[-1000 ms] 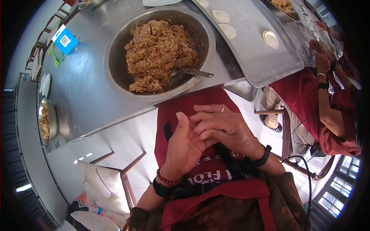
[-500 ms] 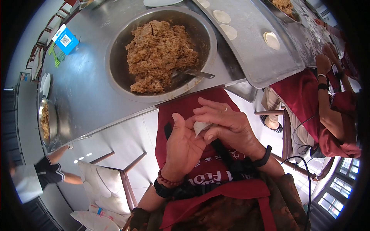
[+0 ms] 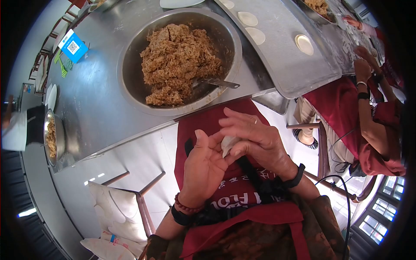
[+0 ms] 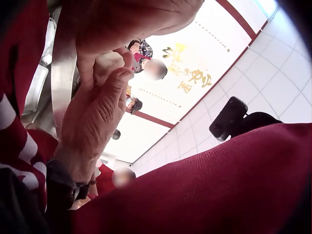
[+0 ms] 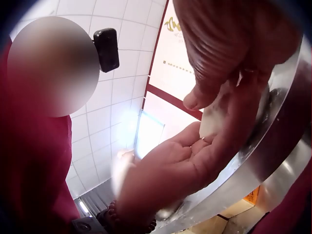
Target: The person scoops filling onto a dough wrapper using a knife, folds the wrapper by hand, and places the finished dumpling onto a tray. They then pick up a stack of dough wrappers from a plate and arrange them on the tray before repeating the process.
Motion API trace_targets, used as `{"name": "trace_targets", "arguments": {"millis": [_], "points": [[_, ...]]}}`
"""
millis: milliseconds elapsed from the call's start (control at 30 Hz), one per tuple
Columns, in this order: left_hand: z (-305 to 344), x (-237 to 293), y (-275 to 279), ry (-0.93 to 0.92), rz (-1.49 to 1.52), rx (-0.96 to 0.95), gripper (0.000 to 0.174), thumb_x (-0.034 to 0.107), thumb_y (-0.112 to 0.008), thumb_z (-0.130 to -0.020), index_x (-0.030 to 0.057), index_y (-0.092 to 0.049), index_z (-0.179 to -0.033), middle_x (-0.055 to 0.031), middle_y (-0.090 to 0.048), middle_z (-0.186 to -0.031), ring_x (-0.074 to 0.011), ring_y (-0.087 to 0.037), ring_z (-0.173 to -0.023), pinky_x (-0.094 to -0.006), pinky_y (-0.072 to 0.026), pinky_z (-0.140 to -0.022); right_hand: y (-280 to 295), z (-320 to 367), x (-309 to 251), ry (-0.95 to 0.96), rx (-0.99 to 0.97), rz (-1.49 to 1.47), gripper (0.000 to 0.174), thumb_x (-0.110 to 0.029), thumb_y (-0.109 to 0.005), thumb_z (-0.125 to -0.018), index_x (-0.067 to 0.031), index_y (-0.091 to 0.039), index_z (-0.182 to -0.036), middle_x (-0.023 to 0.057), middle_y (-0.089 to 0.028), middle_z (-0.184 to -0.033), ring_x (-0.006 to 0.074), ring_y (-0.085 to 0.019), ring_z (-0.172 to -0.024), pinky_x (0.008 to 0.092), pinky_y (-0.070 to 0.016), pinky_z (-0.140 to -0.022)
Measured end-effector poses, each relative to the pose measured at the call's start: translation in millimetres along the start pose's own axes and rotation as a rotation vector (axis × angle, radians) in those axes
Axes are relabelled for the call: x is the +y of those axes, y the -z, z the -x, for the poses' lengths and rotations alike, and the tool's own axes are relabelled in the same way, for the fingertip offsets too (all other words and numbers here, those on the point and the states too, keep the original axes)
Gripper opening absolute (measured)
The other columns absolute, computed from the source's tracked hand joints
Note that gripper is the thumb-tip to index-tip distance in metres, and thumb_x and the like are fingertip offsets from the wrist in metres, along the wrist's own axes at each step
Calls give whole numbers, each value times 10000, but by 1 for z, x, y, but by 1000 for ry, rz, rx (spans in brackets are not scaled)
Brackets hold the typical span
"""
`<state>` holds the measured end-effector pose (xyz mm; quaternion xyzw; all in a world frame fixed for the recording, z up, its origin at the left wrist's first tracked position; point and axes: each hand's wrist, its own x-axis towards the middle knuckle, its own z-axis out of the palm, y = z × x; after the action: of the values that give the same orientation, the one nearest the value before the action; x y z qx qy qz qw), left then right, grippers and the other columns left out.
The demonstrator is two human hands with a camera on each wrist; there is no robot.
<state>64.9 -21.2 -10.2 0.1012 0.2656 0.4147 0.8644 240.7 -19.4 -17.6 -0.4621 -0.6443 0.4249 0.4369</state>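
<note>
In the head view a small pale piece of dough [image 3: 228, 144] is between the two hands, above the lap. My right hand [image 3: 262, 145] pinches it between thumb and fingers; the left wrist view shows this pinch on the dough [image 4: 108, 66] too. Palm up, my left hand [image 3: 203, 162] has its thumb raised and its fingers extended under the dough, partly hidden by the right hand. From the right wrist, the dough [image 5: 213, 117] lies against the left hand's fingers [image 5: 229, 129]. Whether it holds filling cannot be seen.
A large metal bowl [image 3: 129, 84] of brown filling, with a metal utensil [image 3: 223, 82], stands at the table's edge. Right of it lies a tray [image 3: 284, 65] with several dough rounds [image 3: 255, 35]. Another person's hands [image 3: 362, 65] are at far right.
The dough, hidden a second ago, now shows between the hands. My right hand's fingers have lifted and spread slightly. A person at the far left has moved up the view.
</note>
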Motion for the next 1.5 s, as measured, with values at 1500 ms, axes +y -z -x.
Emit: {"name": "trace_targets", "arguments": {"millis": [1500], "points": [[-20, -11, 2, -138, 531, -275, 561, 441, -293, -1069, 12, -573, -1298, -170, -543, -1393, -280, -498, -1308, -401, -432, -1076, -7, -18, -10, 323, 215, 66, 313, -165, -803, -736, -134, -753, -1044, 76, -663, -1269, 330, -439, -1390, 417, -372, -1058]]}}
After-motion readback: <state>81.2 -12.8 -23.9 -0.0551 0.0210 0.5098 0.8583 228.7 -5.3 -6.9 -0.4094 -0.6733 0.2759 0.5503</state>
